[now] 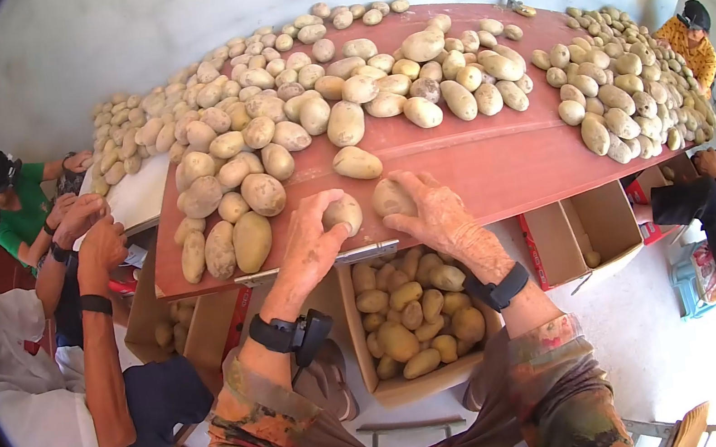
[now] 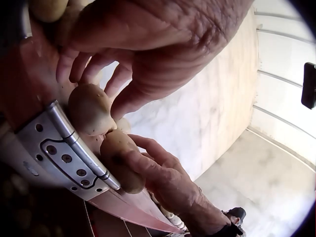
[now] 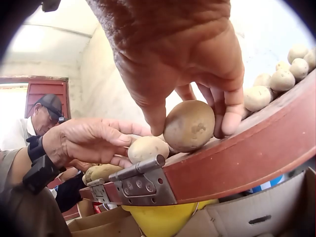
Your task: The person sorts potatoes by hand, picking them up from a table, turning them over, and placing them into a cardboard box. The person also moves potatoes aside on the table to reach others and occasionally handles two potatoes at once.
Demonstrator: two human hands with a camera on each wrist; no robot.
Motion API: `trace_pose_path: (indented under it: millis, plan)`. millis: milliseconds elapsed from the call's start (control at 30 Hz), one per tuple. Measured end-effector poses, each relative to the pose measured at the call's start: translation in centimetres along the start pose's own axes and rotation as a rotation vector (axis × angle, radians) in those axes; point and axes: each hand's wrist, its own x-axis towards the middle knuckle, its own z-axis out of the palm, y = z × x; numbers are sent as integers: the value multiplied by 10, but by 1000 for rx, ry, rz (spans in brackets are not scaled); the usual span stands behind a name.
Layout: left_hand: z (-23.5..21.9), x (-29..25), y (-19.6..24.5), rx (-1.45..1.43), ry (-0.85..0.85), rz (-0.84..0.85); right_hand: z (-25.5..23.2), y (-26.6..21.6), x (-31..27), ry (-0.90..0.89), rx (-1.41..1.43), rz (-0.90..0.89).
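Observation:
At the near edge of the red tabletop (image 1: pixel 461 174), the left hand (image 1: pixel 310 237) curls its fingers and thumb round a potato (image 1: pixel 342 215). Just to its right, the right hand (image 1: pixel 441 214) grips another potato (image 1: pixel 393 198). In the left wrist view the two potatoes (image 2: pixel 90 109) lie close together beside a metal hinge (image 2: pixel 69 150). From the right wrist, the right hand (image 3: pixel 182 54) has thumb and fingers on either side of a brown-marked potato (image 3: pixel 189 126); the left hand (image 3: pixel 84 140) is at a paler one (image 3: pixel 148 149).
Heaped potatoes (image 1: pixel 269 108) cover the table's back and left; another pile (image 1: pixel 624 95) lies at the right. Below the edge stands a cardboard box (image 1: pixel 427 386) of potatoes. An empty-looking box (image 1: pixel 562 241) is to the right. People sit at the left (image 1: pixel 22 207) and right.

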Motion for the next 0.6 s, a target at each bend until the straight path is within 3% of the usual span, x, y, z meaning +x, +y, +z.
trace_pose_path:
  millis: [100, 200, 300, 400, 600]
  plan:
    - [-6, 1, -6, 29, 90, 26, 1, 4, 1, 15, 23, -47]
    - [-13, 2, 1, -58, -29, -145, -8, 3, 0, -25, 20, -45]
    - [-7, -1, 1, 8, -44, -45, -13, 3, 0, -44, 108, -25]
    - [-8, -2, 14, 16, -69, -109, -14, 8, -1, -17, 165, -29]
    - [-1, 2, -4, 31, -42, -30, -15, 9, 1, 28, 129, -31]
